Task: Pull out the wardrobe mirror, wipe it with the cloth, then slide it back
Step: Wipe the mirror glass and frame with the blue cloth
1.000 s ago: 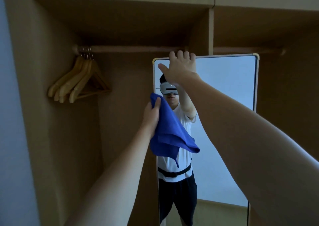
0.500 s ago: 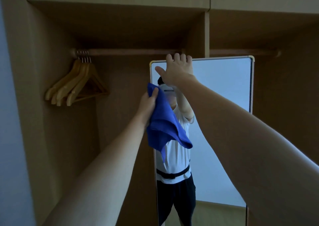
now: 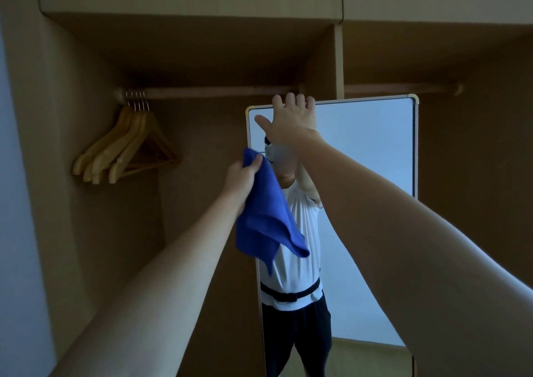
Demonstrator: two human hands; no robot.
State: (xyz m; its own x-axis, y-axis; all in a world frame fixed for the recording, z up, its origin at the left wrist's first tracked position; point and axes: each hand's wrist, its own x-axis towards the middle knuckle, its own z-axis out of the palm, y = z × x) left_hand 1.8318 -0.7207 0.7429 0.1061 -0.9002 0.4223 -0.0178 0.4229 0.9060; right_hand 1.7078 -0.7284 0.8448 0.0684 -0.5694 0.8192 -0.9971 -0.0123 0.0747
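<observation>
— Head view, top first?
— Right hand (image 3: 291, 123) raised to the top rail of the mirror (image 3: 360, 157), four fingers (image 3: 290, 100) hooked over the upper edge, thumb spread out to the left across the glass. Gripping the frame, near its upper left corner.
— And the mirror itself?
— Standing upright in front of the open wardrobe (image 3: 202, 53), tall and narrow, pale frame with rounded corners. Set before the vertical divider, under the hanging rail (image 3: 219, 91). Glass facing the camera, bright with a reflected pale wall.
— Left side?
— Left hand (image 3: 242, 177) lifted beside the mirror's left edge, pinching the blue cloth (image 3: 265, 218) by its top between thumb and curled fingers. Cloth hanging loose below the hand, draped over the left edge of the frame and part of the glass. Hard to say whether touching the glass or just in front of it.
— Anything in the reflection?
— A person in a white shirt, dark shorts and a dark waist strap, one arm raised to the top edge.
— Rest of the wardrobe?
— Wooden hangers (image 3: 127, 149), several bunched together, hooked at the far left end of the rail, well apart from the mirror. Brown panels behind and to both sides, closed upper cabinets above.
</observation>
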